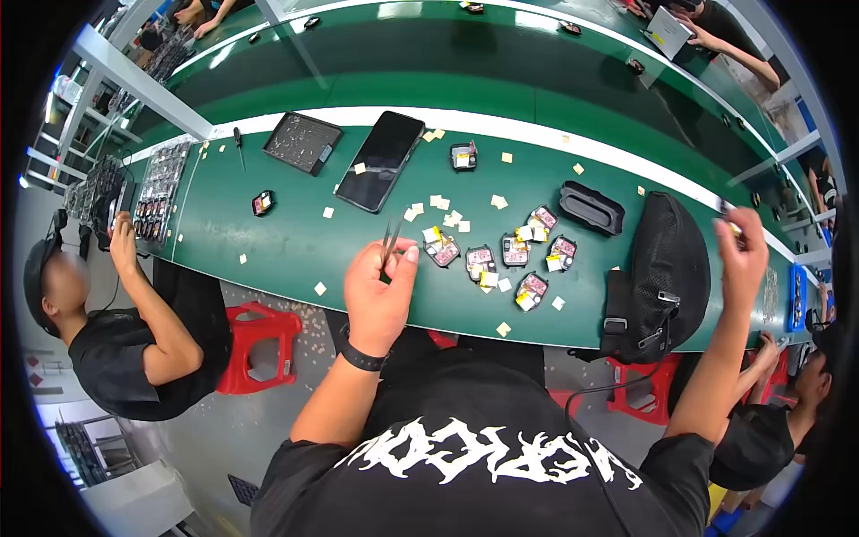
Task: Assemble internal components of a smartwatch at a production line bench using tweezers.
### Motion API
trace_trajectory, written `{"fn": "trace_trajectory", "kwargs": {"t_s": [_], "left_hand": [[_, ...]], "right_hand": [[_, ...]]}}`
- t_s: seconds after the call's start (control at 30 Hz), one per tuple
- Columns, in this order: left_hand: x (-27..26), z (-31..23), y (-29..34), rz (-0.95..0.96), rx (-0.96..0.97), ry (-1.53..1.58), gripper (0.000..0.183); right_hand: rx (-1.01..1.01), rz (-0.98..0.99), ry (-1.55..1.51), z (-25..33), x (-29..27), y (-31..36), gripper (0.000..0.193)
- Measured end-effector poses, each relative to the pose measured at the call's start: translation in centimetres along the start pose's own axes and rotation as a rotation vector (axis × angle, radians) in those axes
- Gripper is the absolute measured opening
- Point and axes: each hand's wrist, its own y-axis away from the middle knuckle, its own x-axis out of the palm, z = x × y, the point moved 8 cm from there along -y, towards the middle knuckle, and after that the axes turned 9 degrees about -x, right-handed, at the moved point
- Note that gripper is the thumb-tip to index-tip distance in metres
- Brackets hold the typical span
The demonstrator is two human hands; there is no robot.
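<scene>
I grip a pair of tweezers (391, 240) in my left hand (378, 291), tips pointing away from me, well left of the black bag (673, 268) on the green tabletop (295, 234). My right hand (743, 258) is raised to the bag's right, fingers curled; I cannot tell whether they pinch something small. Left of the bag lie several small modules (516, 251); an oval black tray (591, 209) sits just beside its far end, and a phone (385, 166) lies farther left.

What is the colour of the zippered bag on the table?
The zippered bag is black; see head view.
</scene>
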Motion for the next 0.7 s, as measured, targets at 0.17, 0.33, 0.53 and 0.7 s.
{"fn": "trace_trajectory", "kwargs": {"t_s": [0.17, 0.33, 0.53, 0.7], "left_hand": [[-0.8, 0.9, -0.7, -0.042, 0.013, 0.063, 0.035], [-0.8, 0.2, -0.2, -0.015, 0.114, 0.066, 0.024], [-2.0, 1.7, 0.1, 0.027, 0.046, 0.227, 0.010], [-1.6, 0.4, -0.2, 0.187, -0.138, 0.392, 0.024]], "right_hand": [[-0.215, 0.334, -0.391, 11.5, 15.2, -3.8, 0.041], [-0.174, 0.563, -0.419, 13.1, 26.9, -3.4, 0.044], [-0.199, 0.634, -0.348, 13.2, 29.1, -2.8, 0.049], [-0.325, 0.626, -0.266, 14.5, 27.8, -3.5, 0.047]]}}
